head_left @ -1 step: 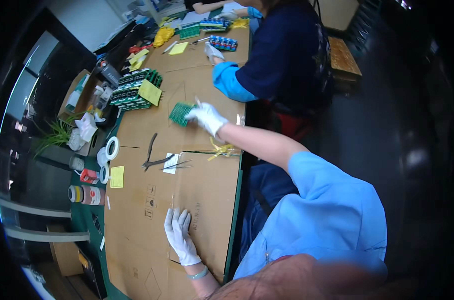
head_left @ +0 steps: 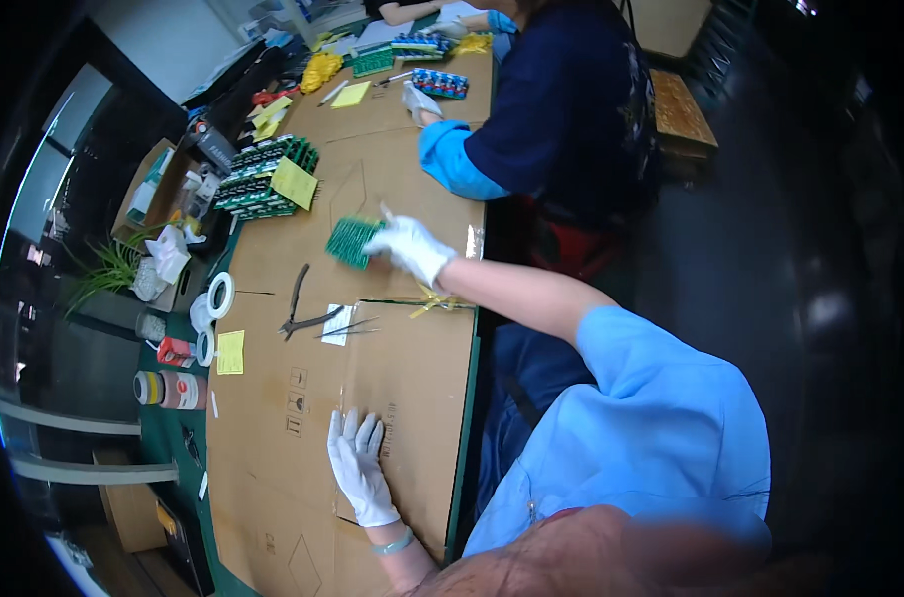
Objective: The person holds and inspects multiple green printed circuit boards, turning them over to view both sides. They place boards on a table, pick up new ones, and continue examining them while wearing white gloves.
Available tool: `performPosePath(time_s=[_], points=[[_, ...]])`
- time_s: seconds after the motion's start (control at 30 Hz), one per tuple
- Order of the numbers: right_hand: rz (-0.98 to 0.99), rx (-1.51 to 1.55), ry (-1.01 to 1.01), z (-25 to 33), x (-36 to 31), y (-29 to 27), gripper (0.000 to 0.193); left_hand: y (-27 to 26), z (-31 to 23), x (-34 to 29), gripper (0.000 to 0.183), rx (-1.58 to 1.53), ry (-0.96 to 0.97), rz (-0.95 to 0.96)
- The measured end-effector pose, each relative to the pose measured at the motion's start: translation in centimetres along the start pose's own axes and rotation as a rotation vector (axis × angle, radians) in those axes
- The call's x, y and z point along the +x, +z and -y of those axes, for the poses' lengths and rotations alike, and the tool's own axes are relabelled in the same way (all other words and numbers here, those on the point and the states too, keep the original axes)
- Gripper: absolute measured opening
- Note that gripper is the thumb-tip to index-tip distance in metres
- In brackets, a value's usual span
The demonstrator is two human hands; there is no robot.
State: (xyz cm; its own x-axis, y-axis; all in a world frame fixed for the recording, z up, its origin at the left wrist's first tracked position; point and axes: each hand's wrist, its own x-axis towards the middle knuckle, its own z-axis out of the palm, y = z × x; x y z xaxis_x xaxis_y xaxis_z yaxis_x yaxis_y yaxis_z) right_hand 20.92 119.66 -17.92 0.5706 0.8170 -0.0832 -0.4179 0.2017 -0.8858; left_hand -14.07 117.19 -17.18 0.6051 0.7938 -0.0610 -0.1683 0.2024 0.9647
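In the upper middle, my white-gloved right hand (head_left: 412, 249) grips a green circuit board (head_left: 350, 243) by its right edge, with the fingers partly blurred. The board is held over cardboard (head_left: 263, 398) that covers the table. Lower down, my gloved left hand (head_left: 360, 473) lies flat on the cardboard, fingers stretched out and holding nothing. Between the two hands rest dark-handled cutting pliers (head_left: 298, 303) and thin tweezers (head_left: 350, 328), which lie across a small white paper (head_left: 336, 326).
Stacked circuit boards (head_left: 258, 184) with a yellow note (head_left: 294, 184) stand at the upper left. Tape rolls (head_left: 221, 296), jars (head_left: 181, 390) and a plant (head_left: 108, 269) line the left edge. A co-worker (head_left: 571, 109) sits at the far right side of the table, beside boards with blue parts (head_left: 440, 84).
My right hand has shifted slightly down and left with the circuit board. My left hand stays in place.
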Motion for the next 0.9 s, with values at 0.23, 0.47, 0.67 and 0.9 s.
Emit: performPosePath(time_s=[0.23, 0.47, 0.67, 0.9], points=[[0.424, 0.039, 0.473, -7.4, -14.1, 5.7, 0.041, 1.8, 1.0, 1.0, 0.069, -0.555, -0.064, 0.007], [0.438, -0.655, 0.013, -9.4, -21.0, 8.3, 0.063, -7.2, 4.4, -0.3, 0.027, -0.547, -0.082, -0.272], [0.519, -1.150, -0.542, -10.3, -21.4, 8.3, 0.045, -8.4, 5.3, -2.4, 0.029, -0.116, 0.173, -0.407], [0.547, -1.166, -0.585, -10.5, -20.3, 8.3, 0.038, -7.2, 6.6, -2.2, 0.029, -0.148, 0.106, -0.478]])
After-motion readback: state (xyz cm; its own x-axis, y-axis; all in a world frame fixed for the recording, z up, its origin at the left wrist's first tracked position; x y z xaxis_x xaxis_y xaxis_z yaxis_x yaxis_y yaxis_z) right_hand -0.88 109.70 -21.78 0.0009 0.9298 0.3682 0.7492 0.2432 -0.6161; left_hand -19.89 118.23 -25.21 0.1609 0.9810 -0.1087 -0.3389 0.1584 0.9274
